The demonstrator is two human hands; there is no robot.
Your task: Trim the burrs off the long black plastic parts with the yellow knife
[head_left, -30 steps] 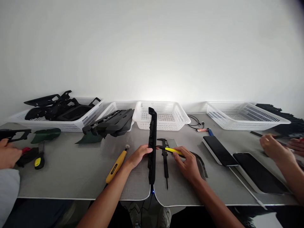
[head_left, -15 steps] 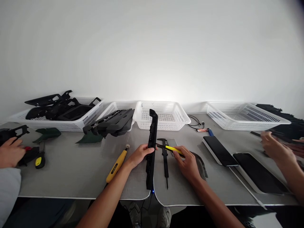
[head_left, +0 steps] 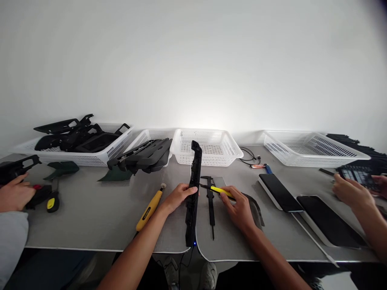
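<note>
Slanting between twelve and six o'clock, a long, narrow black plastic part with a hooked top (head_left: 191, 213) is grasped near its middle by the left hand (head_left: 178, 197). At its three o'clock edge, a slim yellow-and-black tool (head_left: 220, 190) is pinched in the right hand (head_left: 241, 206); whether its dark tip touches cannot be told. A black sliding caliper (head_left: 211, 209) is seen beneath that tool, and a white perforated plastic basket (head_left: 219, 161) toward one o'clock.
</note>
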